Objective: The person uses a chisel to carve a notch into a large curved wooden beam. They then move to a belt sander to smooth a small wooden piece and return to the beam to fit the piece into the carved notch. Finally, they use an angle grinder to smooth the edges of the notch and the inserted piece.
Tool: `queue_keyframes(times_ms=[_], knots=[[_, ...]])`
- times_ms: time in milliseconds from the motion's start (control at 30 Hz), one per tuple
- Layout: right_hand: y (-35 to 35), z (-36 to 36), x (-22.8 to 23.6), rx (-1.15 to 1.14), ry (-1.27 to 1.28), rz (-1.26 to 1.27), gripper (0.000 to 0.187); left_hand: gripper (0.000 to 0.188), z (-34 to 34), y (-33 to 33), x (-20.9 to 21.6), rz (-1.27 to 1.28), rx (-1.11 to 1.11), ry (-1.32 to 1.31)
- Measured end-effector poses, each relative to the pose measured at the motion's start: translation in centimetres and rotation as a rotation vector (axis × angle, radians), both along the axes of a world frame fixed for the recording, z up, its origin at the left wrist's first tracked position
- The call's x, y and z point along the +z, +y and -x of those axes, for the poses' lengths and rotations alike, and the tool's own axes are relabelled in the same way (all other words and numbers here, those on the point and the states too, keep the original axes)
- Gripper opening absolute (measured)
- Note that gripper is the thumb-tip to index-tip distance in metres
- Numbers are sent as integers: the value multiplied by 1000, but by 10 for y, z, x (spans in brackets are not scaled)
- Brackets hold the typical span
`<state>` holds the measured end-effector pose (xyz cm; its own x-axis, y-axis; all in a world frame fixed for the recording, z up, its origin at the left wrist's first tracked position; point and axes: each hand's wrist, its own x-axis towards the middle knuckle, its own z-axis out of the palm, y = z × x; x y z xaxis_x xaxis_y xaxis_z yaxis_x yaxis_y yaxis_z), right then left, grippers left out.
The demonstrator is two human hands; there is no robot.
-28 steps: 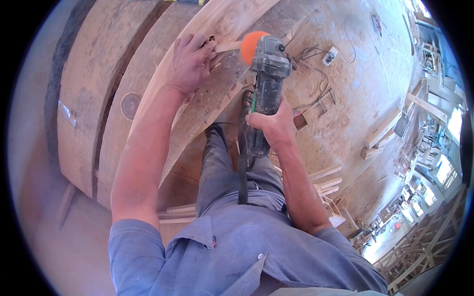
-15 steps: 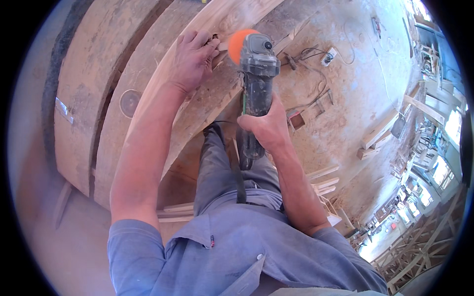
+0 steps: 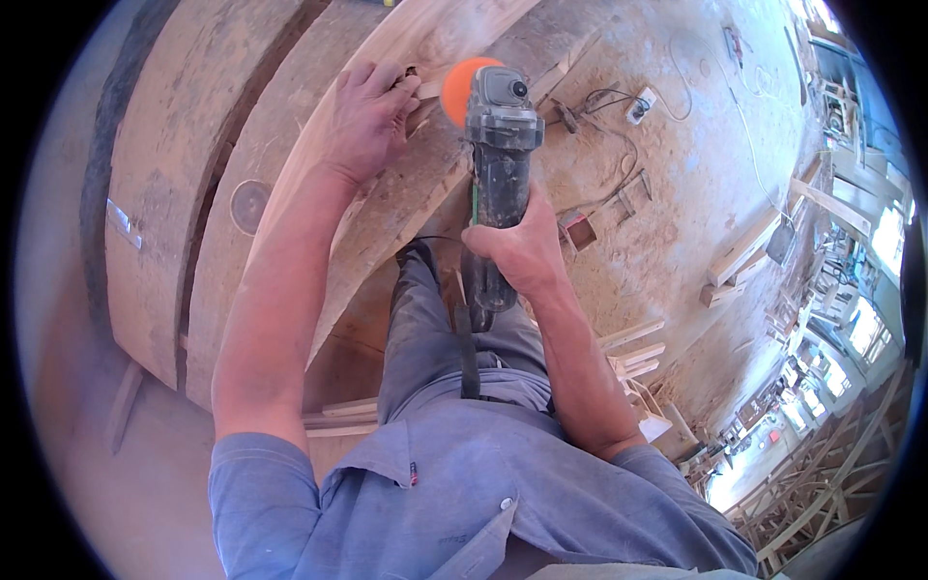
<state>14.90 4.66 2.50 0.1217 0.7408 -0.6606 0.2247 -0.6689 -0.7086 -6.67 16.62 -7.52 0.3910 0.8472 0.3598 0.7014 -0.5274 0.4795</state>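
Note:
My right hand [image 3: 525,249] is wrapped round the dark body of an angle grinder [image 3: 503,184], thumb across its near side. The grinder's orange disc [image 3: 464,89] is beside a pale piece of wood [image 3: 430,90] that sticks out past the fingers of my left hand [image 3: 370,121]. Those fingers are bent and closed on the wood; most of the piece is hidden under them. I cannot tell whether the disc touches it. A long pale board [image 3: 445,29] slants beneath my left hand and forearm, lying on the thick worn planks of a bench [image 3: 275,126].
A grey round disc [image 3: 249,207] lies on the bench, left of my forearm. On the dusty floor are a power socket [image 3: 640,106] with cables, a small open box [image 3: 580,233] and wooden beams [image 3: 744,253]. Stacked strips [image 3: 633,353] stand by my right elbow.
My left hand and the grinder in my right hand have shifted very slightly to the left. Both grips stay the same.

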Motion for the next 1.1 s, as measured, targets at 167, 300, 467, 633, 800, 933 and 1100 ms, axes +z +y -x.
queue_keyframes(times_ms=[167,300,467,633,800,933,1100], knots=[[-5,-4,-4,-46,27,14,55,30,-1,0,0,-3,-6,8],[-4,-13,-1,-119,82,-16,52,30,-1,1,1,-10,-5,14],[-9,-34,16,-199,125,71,51,28,-6,-2,6,-9,30,27],[-34,-56,20,-189,35,-32,40,25,-20,-15,15,2,86,115],[-48,-81,13,-164,41,62,50,23,-28,-31,19,33,132,55],[-54,-105,0,-106,29,56,48,29,-48,-68,18,81,443,-254],[-46,-118,20,-62,41,56,46,31,-102,-150,20,301,1027,-593]])
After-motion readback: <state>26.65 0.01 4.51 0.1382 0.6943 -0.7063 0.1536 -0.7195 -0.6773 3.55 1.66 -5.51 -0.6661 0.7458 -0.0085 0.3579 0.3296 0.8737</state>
